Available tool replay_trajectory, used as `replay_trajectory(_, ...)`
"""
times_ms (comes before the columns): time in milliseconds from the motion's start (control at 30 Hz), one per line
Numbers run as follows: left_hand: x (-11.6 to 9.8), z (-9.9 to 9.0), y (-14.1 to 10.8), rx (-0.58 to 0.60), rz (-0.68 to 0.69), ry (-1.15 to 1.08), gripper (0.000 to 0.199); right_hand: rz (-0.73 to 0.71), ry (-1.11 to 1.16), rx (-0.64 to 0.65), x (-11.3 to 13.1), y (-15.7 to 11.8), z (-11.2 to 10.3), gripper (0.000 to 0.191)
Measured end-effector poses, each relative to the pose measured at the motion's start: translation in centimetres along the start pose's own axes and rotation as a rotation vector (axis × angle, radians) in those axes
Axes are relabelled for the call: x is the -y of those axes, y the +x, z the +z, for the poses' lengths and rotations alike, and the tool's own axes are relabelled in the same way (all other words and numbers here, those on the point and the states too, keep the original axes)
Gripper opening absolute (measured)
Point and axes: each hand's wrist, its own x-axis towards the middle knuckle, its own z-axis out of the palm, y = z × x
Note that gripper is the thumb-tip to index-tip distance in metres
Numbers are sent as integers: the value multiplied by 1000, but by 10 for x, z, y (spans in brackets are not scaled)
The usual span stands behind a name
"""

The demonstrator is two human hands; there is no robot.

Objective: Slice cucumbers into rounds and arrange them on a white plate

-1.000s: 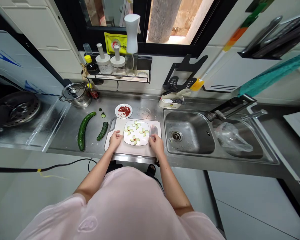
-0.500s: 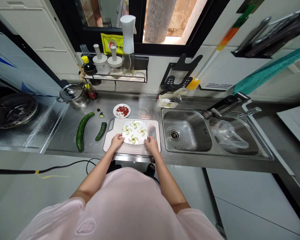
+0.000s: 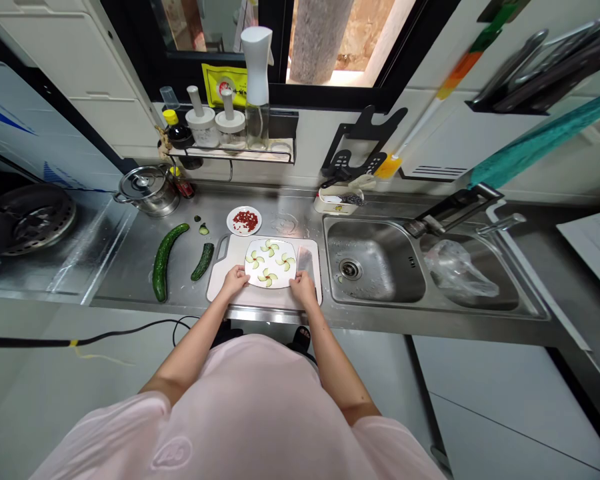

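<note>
A white, rounded-square plate (image 3: 271, 263) lies on the pale pink cutting board (image 3: 265, 299). Cucumber slices (image 3: 267, 277) are set on it in several pinwheel shapes with small red bits at their centres. My left hand (image 3: 235, 281) pinches the plate's left edge near the front corner. Opposite it, my right hand (image 3: 303, 291) grips the right edge, thumb and fingers at the rim. Just beyond that hand a knife blade (image 3: 305, 259) rests on the board; its handle is not visible. Behind the board is a small round plate (image 3: 231, 225) of chopped red pieces.
Left of the board lie a cut cucumber piece (image 3: 202, 262), a long whole cucumber (image 3: 167, 263) and small green scraps (image 3: 203, 229). A lidded steel pot (image 3: 150, 192) stands at the back left. To the right is a double sink (image 3: 375, 260), with a clear plastic bag (image 3: 460, 270) in its far basin.
Both hands keep their hold on the plate, which has barely moved. The whole view has shifted very slightly.
</note>
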Motion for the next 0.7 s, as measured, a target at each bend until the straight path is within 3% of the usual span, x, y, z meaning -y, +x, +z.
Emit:
replay_trajectory(200,-9,-4,-15,132,10,-279,44,-23,150,20,1,-5,-14,24)
replay_trajectory(367,-18,-8,-28,230,5,-371,53,-41,331,20,1,-11,-20,23)
replay_trajectory(700,-36,-14,-50,161,65,-416,56,62,742,98,23,-28,-35,35)
